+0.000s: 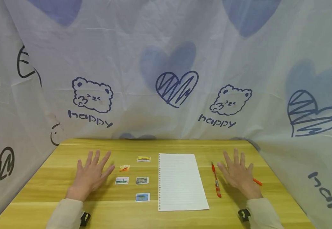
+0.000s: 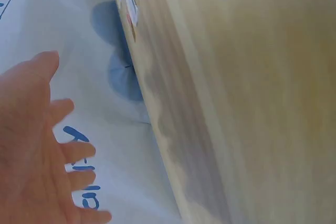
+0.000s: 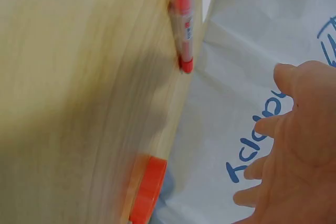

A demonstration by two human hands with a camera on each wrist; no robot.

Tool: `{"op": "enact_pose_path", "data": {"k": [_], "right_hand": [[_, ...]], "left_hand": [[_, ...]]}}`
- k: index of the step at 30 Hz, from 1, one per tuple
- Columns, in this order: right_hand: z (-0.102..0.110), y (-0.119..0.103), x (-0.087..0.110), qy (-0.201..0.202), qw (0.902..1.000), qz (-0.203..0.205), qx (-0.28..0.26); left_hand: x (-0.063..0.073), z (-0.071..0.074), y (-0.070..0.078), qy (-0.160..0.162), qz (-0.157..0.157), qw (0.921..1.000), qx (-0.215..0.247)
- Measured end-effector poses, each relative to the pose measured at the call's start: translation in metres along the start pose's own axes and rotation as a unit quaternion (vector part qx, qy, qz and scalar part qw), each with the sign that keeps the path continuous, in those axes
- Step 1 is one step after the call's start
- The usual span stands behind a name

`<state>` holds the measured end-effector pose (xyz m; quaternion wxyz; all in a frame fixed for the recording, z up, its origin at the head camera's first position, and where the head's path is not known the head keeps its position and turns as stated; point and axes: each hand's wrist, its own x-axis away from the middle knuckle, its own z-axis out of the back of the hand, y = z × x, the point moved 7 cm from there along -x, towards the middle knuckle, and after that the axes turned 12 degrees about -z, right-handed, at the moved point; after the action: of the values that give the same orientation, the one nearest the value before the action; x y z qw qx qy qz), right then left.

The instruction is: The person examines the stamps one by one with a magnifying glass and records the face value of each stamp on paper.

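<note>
My left hand (image 1: 89, 176) is spread with straight fingers over the left part of the table, holding nothing. Nearest its thumb are a yellow-and-red stamp (image 1: 124, 168) and a green landscape stamp (image 1: 121, 180). On the other side, my right hand (image 1: 237, 173) is also spread, with nothing in its grasp. A red pen (image 1: 216, 179) lies lengthwise just left of that hand. Beyond the little-finger side, an orange stick-like thing (image 1: 257, 181) shows, partly hidden by the hand; its broad orange end (image 3: 149, 190) appears in the right wrist view.
A lined loose-leaf sheet (image 1: 181, 183) lies mid-table, its punched holes along the left edge. Between it and my left hand are a yellow stamp (image 1: 144, 159), a dark oval-patterned stamp (image 1: 142, 180) and a blue stamp (image 1: 142, 197). A printed curtain (image 1: 131, 105) hangs behind the wooden table (image 1: 111, 213).
</note>
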<state>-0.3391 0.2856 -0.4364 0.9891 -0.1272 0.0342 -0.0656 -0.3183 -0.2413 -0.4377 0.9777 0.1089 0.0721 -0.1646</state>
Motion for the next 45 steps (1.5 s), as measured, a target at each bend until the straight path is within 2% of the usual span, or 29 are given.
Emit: {"op": "enact_pose_path", "data": {"k": [3,5,10,14,20,31,37,45], "right_hand": [[0.001,0.001,0.001,-0.003,0.9998,0.007,-0.015],[0.003,0.002,0.002,-0.003,0.9996,0.016,-0.025],[0.011,0.010,0.003,0.007,0.9978,0.034,-0.056],[0.020,0.021,0.001,0.018,0.9967,0.029,-0.073],[0.031,0.040,-0.001,0.028,0.9960,0.013,-0.083],[0.030,0.057,-0.006,0.012,0.9981,-0.003,-0.060],[0.031,0.067,-0.010,0.018,0.9974,0.003,-0.070],[0.027,0.084,-0.011,-0.001,0.9967,-0.020,-0.078]], "left_hand": [[-0.001,0.003,0.009,0.009,-0.023,0.9996,0.014],[-0.001,0.006,0.018,0.023,-0.050,0.9981,0.026],[0.000,0.006,0.043,0.046,-0.116,0.9901,0.065],[0.000,-0.001,0.060,0.024,-0.159,0.9814,0.104],[0.002,-0.010,0.080,-0.009,-0.219,0.9596,0.177],[0.003,-0.022,0.095,-0.031,-0.236,0.9383,0.251],[0.003,-0.029,0.099,-0.048,-0.227,0.9403,0.249],[0.000,-0.035,0.103,-0.065,-0.218,0.9417,0.248]]}}
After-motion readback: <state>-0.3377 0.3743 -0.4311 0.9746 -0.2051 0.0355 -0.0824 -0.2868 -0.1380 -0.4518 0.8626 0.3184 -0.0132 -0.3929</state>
